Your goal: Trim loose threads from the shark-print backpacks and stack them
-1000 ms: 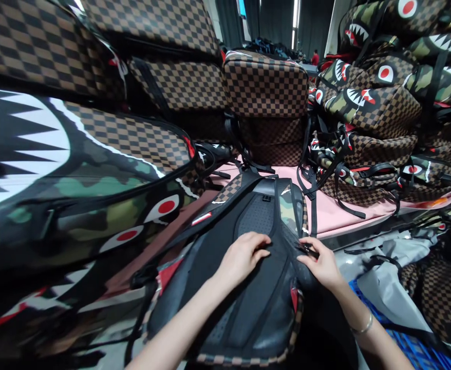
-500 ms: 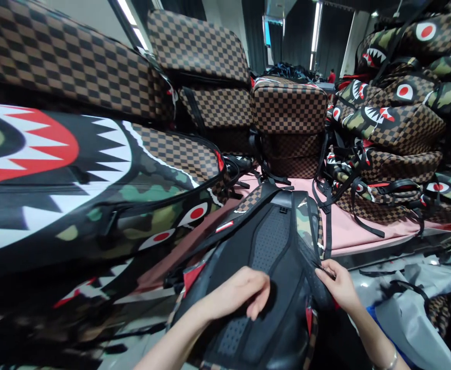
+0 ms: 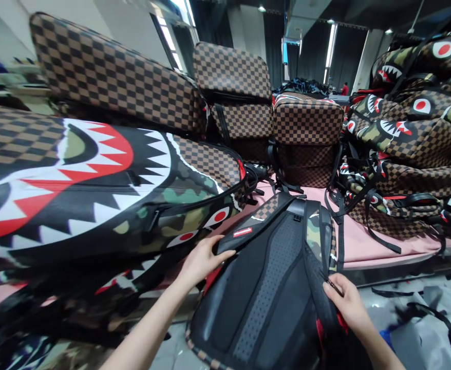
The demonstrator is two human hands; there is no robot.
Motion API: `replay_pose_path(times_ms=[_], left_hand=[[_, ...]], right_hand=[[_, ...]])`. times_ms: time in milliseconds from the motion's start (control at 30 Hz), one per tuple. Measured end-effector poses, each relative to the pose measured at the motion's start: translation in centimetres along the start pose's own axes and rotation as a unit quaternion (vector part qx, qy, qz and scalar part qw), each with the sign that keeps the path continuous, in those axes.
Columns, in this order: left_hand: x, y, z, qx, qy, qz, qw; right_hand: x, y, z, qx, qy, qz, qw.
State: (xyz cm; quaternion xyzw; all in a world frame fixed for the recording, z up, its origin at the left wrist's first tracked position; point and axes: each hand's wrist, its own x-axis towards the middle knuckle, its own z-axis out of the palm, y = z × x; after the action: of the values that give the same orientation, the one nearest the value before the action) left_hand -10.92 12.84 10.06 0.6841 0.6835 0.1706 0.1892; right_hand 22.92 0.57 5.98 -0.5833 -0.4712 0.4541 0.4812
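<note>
A black-backed backpack (image 3: 271, 288) lies back panel up at the near edge of the pink table (image 3: 360, 244), its top toward the far side, and everything else is placed here against it. The left hand (image 3: 202, 259) is at the backpack's upper left corner, fingers curled together over the left shoulder strap (image 3: 248, 228), the one bearing a small red label, with the thumb lying along the strap's near edge; the hand is closed on that strap rather than spread flat. The right hand (image 3: 344, 303) is at the backpack's right side, about halfway down, its fingers pinched together on the edge of the right shoulder strap (image 3: 320, 267), whose camouflage face shows just above the hand; whether the fingertips also hold a small zip pull or buckle there cannot be told. The two hands are well apart, with the mesh back panel between them, and neither touches the panel's middle. Left of the backpack, just beside it and partly over the left strap's lower end, lies a large bag with a shark mouth print (image 3: 94, 190) of red and white teeth on camouflage. Beyond the backpack's top stand checkered brown bags (image 3: 306, 123), stacked upright. To the backpack's right, across a strip of bare pink table, is a pile of shark-print bags (image 3: 406, 144) with loose black straps hanging down.
</note>
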Motion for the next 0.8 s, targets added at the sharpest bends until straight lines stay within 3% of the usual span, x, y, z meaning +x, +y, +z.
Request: replay_pose_path(times_ms=[200,500,667,800], left_hand=[[-2.6,1.1,-0.2,0.045,0.019,0.019,0.999],[-4.5,3.0,0.2,0.063,-0.016,0.005,0.998],[-4.4,2.2,0.7,0.051,-0.02,0.035,0.998],[-3.7,1.1,-0.3,0.036,-0.019,0.05,0.998]], right_hand=[[-0.2,0.7,0.1,-0.083,0.025,-0.038,0.995],[-0.4,1.2,0.3,-0.139,0.022,-0.04,0.989],[0.1,1.0,-0.1,-0.141,0.014,-0.046,0.989],[0.9,1.7,-0.9,-0.093,0.039,-0.044,0.994]])
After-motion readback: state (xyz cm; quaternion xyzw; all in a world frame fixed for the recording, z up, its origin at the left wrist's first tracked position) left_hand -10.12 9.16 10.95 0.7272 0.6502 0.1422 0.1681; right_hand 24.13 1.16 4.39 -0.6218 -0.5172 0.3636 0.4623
